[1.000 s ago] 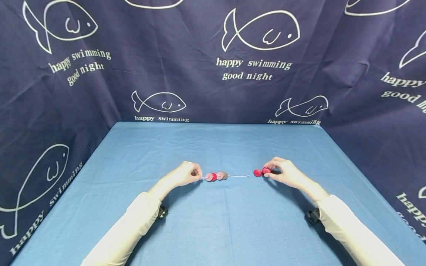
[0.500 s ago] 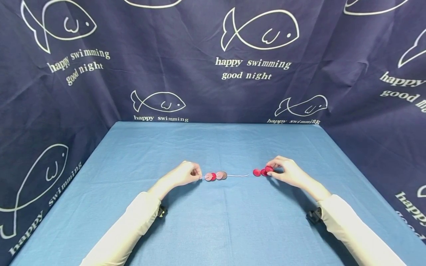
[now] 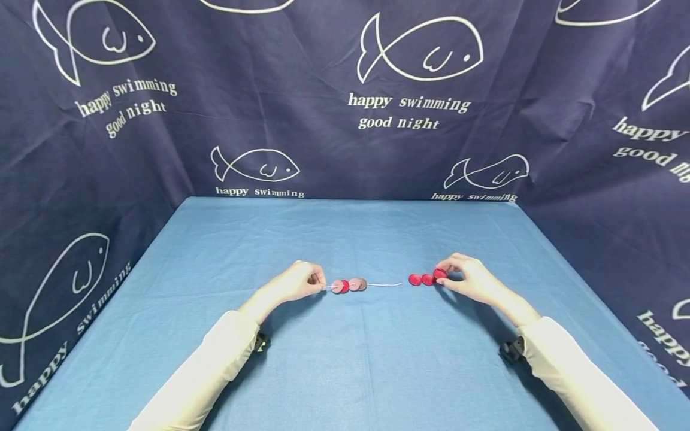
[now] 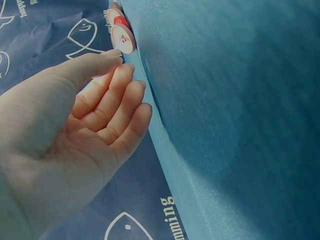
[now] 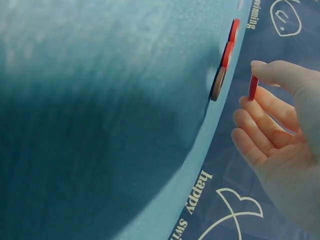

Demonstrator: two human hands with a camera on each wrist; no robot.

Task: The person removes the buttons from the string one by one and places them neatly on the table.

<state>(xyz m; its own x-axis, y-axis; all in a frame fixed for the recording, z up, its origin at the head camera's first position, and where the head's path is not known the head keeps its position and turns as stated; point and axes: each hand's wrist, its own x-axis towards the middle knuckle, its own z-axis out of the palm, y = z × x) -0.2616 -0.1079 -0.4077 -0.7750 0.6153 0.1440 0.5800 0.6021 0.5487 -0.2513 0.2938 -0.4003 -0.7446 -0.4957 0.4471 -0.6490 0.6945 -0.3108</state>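
Note:
My left hand [image 3: 299, 281] pinches one end of a thin white string [image 3: 385, 285] between thumb and forefinger. Several buttons sit on the string, overlapping: a pink button [image 3: 336, 287], a red one, another pink one [image 3: 354, 284] and a brown one [image 3: 363, 284]. To their right the string's free end lies on the cloth. My right hand [image 3: 468, 278] holds a red button [image 5: 253, 87] by its edges between thumb and fingers, raised off the table. Beside it lie two loose red buttons [image 3: 414, 279]. A brown button [image 5: 218, 84] shows in the right wrist view but is hidden in the head view.
A blue cloth [image 3: 323, 359] covers the table. Behind it and at both sides hangs a dark blue curtain [image 3: 334, 78] with white fish drawings. Each wrist wears a small black camera [image 3: 512, 349].
My right hand has lifted a red button and drawn it slightly right and away, uncovering the loose red button beside it. The left hand and string have stayed almost still.

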